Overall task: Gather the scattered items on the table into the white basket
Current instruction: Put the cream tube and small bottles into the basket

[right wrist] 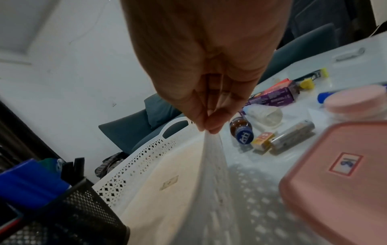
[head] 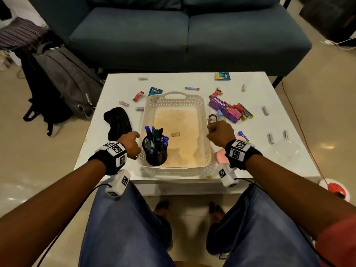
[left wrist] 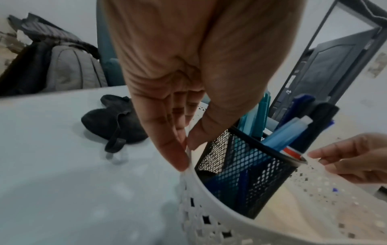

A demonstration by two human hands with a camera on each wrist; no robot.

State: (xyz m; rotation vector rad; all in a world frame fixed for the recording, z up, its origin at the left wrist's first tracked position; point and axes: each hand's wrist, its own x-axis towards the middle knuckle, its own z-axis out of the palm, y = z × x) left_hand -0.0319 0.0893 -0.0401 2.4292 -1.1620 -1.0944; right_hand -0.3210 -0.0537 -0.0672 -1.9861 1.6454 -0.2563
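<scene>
The white basket (head: 174, 96) stands in the middle of the white table (head: 250, 89), with a black mesh pen holder (head: 156, 153) full of pens in its near left corner. My left hand (head: 133, 143) pinches the basket's left rim (left wrist: 209, 190) between thumb and fingers (left wrist: 178, 159), right beside the pen holder (left wrist: 240, 174). My right hand (head: 219, 132) pinches the right rim (right wrist: 211, 165) with its fingertips (right wrist: 213, 127). Scattered around lie a purple moov box (head: 224, 109), a brown bottle (right wrist: 240, 131), a black cloth (head: 117, 120), sachets, candies and several batteries.
A pink-lidded container (right wrist: 335, 182) sits close to the basket's near right corner, and a clear box (head: 286, 148) lies further right. A blue sofa (head: 188, 35) stands behind the table, with a grey backpack (head: 65, 78) on the floor at the left. My knees are under the table's near edge.
</scene>
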